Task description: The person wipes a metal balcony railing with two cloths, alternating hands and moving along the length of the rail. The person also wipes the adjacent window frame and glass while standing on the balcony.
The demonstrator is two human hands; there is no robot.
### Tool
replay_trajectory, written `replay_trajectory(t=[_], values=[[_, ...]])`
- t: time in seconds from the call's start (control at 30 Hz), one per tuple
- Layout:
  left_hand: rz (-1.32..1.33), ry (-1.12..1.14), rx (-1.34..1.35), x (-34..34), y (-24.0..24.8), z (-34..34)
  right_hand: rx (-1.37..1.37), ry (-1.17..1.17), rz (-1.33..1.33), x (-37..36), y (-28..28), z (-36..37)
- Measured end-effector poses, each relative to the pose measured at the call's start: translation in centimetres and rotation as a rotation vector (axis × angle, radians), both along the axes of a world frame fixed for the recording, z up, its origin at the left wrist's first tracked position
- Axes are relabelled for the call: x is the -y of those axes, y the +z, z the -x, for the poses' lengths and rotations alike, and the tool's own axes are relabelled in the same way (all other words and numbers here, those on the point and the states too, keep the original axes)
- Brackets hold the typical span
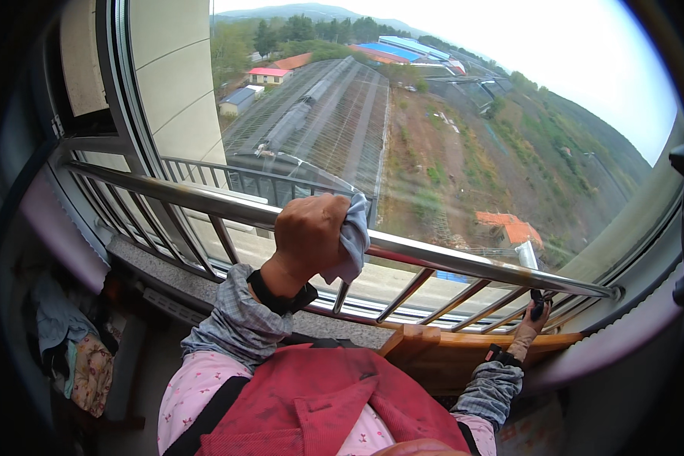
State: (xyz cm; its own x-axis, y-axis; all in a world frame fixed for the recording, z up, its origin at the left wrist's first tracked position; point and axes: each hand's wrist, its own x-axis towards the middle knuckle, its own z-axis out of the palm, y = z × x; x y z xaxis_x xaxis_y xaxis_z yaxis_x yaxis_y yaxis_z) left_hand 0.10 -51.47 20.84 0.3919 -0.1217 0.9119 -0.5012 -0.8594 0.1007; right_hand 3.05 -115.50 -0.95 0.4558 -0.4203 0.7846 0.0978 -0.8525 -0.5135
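Observation:
My left hand [309, 232] is closed around a grey-blue cloth [351, 242], on top of the shiny metal handrail [441, 261]. The cloth bunches out past the thumb side of the fist and hangs over the rail. Farther right and lower, my right hand [530, 325] is at the railing near the rail's right end. A small black object [540, 305] shows at its fingers, against the rail; its kind is too small to make out. Both wrists wear dark bands below rolled grey sleeves.
Behind the railing stands a large window [463, 152] with buildings and fields beyond. A stone sill [167, 267] runs beneath it. A brown wooden board [441, 351] lies close before the railing at right. Clothes [76, 342] are piled at lower left. Pink curtains [61, 224] hang at both sides.

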Motion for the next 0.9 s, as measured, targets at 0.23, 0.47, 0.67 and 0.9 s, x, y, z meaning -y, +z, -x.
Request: replay_trajectory(t=[0.23,0.47,0.67,0.9], values=[[-0.011,-0.001,-0.043,-0.2,-0.3,0.1,-0.194,0.087,-0.064,2.0,-4.8,1.2],[0.001,-0.034,0.002,-0.4,-0.2,0.1,-0.468,0.027,-0.023,-1.2,-3.5,4.2],[0.011,-0.021,0.019,-0.3,-0.1,0.1,-0.127,0.144,-0.271,-10.2,0.8,4.0],[-0.010,-0.003,-0.009,-0.3,0.1,0.3,0.046,0.315,-0.558,-14.5,8.1,4.7]])
